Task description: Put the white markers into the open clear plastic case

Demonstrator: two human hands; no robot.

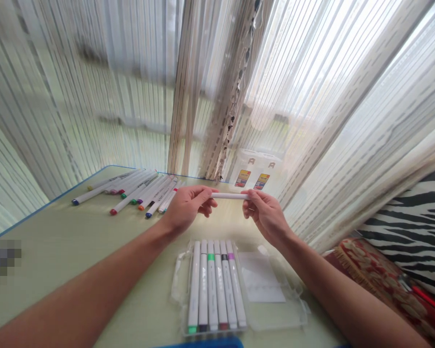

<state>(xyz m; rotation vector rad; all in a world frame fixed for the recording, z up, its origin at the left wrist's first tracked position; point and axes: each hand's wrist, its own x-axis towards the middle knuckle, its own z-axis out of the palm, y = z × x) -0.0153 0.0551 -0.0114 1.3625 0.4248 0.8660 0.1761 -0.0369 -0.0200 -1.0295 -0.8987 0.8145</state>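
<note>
A white marker (pixel 230 196) is stretched level between my two hands, above the far part of the table. My left hand (pixel 189 205) pinches its left end, and my right hand (pixel 264 210) grips the right end; the fingers hide both tips. Below them, nearer to me, lies an open clear plastic case (pixel 179 280) with several white markers (pixel 212 285) side by side in its left half. Green, black and purple bands show on some. A white paper slip (pixel 263 278) lies in the right half. Left of my left hand, several loose markers (pixel 130 193) are spread in a pile.
The pale green table (pixel 76 261) has a blue edge. Against the curtain (pixel 141 96) at the back stands a clear case with two labels (pixel 242 178). Zebra-striped fabric (pixel 413 222) and a red patterned cloth (pixel 377 275) are on the right.
</note>
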